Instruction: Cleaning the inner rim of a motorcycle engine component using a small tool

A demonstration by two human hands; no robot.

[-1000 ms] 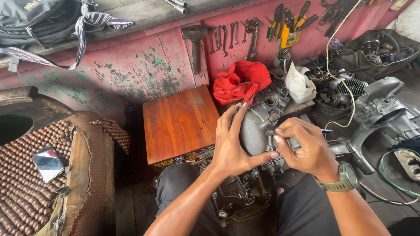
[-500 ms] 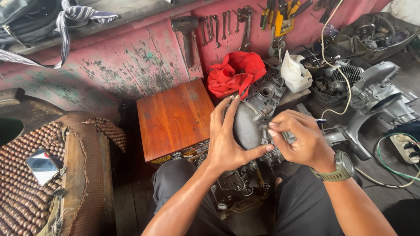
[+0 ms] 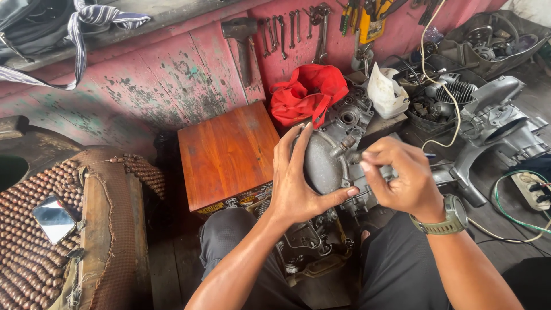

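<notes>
A grey metal engine casing (image 3: 344, 123) stands between my knees, its round side cover (image 3: 320, 166) facing me. My left hand (image 3: 295, 178) lies flat against that cover, fingers spread upward and thumb hooked under its lower edge. My right hand (image 3: 399, 178), with a green wristwatch (image 3: 450, 215), is closed around a small dark tool handle whose tip meets a stub (image 3: 344, 144) on the casing's right side. The tool itself is mostly hidden by my fingers.
A wooden box (image 3: 227, 152) sits left of the engine. Behind it lie a red cloth (image 3: 307, 92) and a white bag (image 3: 385, 89). Spanners (image 3: 293, 31) hang on the red wall. Engine parts (image 3: 488, 117) and cables crowd the right. A phone (image 3: 53, 218) rests on a beaded seat.
My hands stay on the casing with little shift; my right hand has turned slightly at the stub. The view has tilted a bit downward.
</notes>
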